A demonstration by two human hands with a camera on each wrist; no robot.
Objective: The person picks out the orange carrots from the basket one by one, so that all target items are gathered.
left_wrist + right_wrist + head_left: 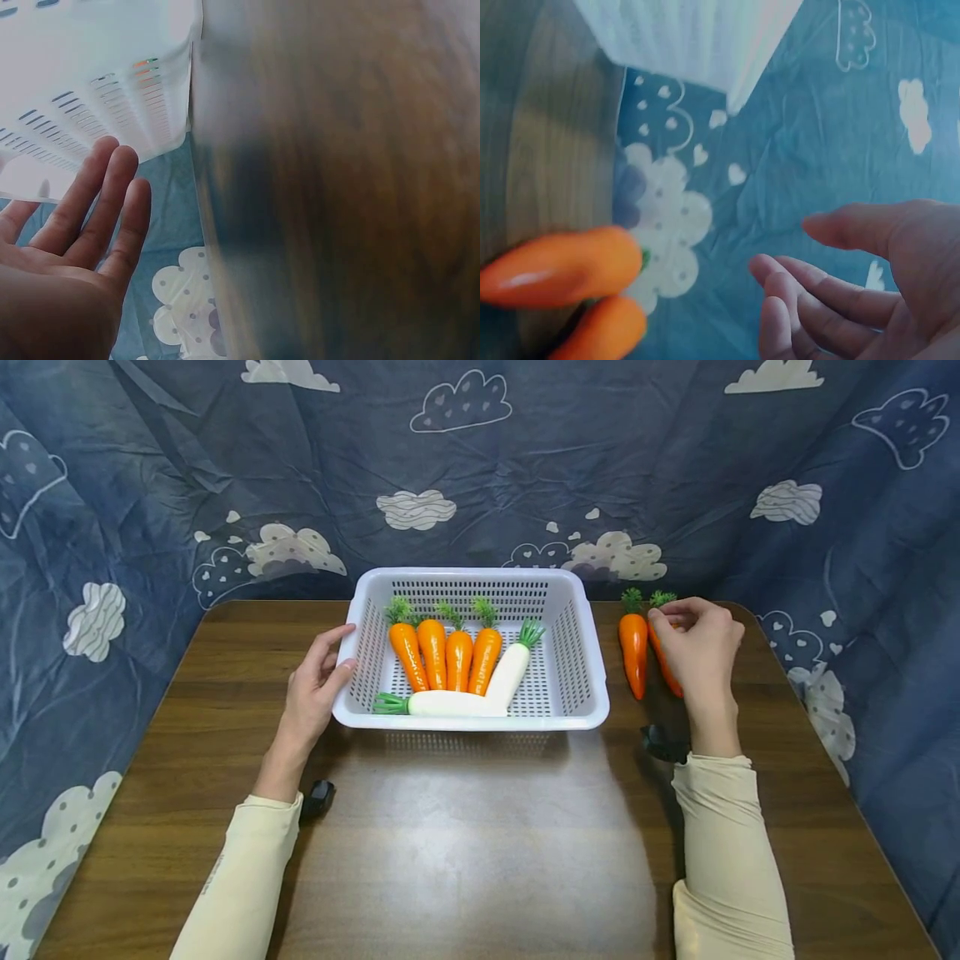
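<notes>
A white slotted plastic basket (471,723) sits on the table, holding several orange carrots (433,652) with green tops and two white radishes (510,672). My left hand (311,681) is at the basket's left end, its fingers extended beside the wall in the left wrist view. To the right of the basket lie two more carrots, a nearer-left one (633,647) and a right one (604,334) partly hidden by my hand in the head view. Over the right carrot hovers my right hand (701,639); the right wrist view shows thumb and loosely bent fingers apart, nothing between them.
The brown wooden table (465,843) ends behind the basket against a dark blue cloth (480,468) printed with clouds. Black wrist devices (321,795) show beside both forearms.
</notes>
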